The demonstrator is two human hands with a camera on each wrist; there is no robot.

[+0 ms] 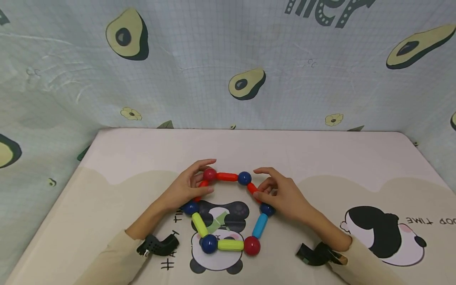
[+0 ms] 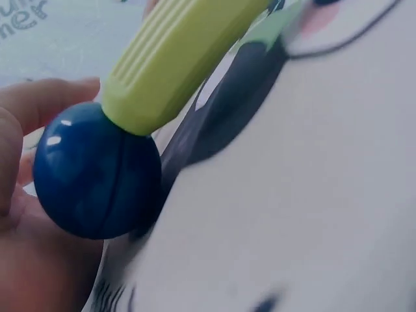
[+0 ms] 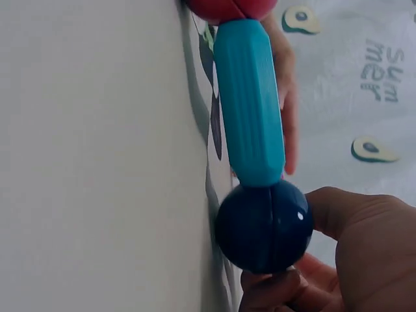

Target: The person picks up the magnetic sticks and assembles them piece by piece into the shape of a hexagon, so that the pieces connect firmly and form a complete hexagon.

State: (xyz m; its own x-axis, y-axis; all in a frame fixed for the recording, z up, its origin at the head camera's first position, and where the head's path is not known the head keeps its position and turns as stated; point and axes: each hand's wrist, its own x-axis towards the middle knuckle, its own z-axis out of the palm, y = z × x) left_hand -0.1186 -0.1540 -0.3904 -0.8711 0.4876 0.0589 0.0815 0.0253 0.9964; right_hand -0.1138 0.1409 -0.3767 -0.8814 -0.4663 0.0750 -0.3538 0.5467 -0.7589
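A six-sided ring of toy balls and magnetic-looking rods lies on the table. My left hand (image 1: 187, 186) grips its upper-left red rod (image 1: 204, 183), with fingers behind the red ball (image 1: 209, 174); below is a blue ball (image 2: 97, 170) joined to a yellow-green rod (image 2: 175, 65). On the right, my right hand (image 1: 285, 196) pinches another red rod (image 1: 252, 188) near a blue ball (image 3: 265, 226). A light blue rod (image 3: 250, 104) runs from that ball to a red ball (image 1: 251, 246). A third red rod (image 1: 227, 177) and blue ball (image 1: 244, 178) form the top.
The ring's near side has a blue ball (image 1: 208, 244) and a yellow-green rod (image 1: 230, 245). Beneath is a pale table cover (image 1: 285, 154) printed with a panda and a dog. Avocado-patterned sheeting (image 1: 199, 47) hangs behind. Black straps (image 1: 158, 244) sit on both wrists.
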